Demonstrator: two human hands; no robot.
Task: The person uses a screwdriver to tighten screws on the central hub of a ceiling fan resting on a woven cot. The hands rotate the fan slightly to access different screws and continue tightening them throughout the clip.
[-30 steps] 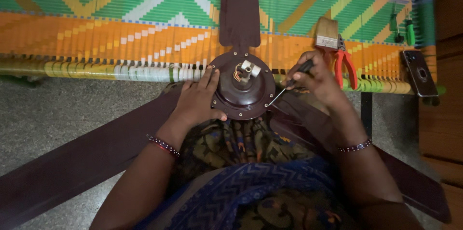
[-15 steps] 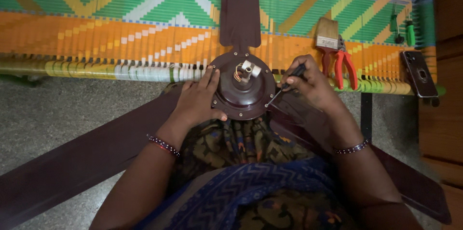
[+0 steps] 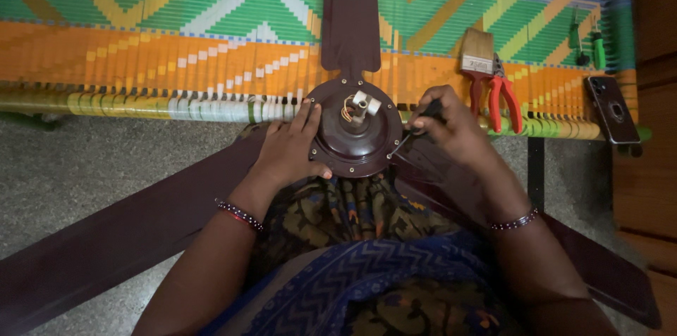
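fan hub (image 3: 356,140) before cot (image 3: 176,61) | pliers (image 3: 504,96), phone (image 3: 612,109) on cot, right

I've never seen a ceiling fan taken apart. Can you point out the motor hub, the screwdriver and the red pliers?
Motor hub (image 3: 356,142): head view, on its dark round cover.
Screwdriver (image 3: 403,141): head view, on the thin metal shaft below the right hand (image 3: 451,128).
Red pliers (image 3: 506,100): head view, on a red handle.

A woven cot (image 3: 176,40) in green, orange and yellow is seen. A paintbrush (image 3: 478,54), red pliers (image 3: 505,93), green screwdrivers (image 3: 589,40) and a phone (image 3: 612,109) are laid on it.
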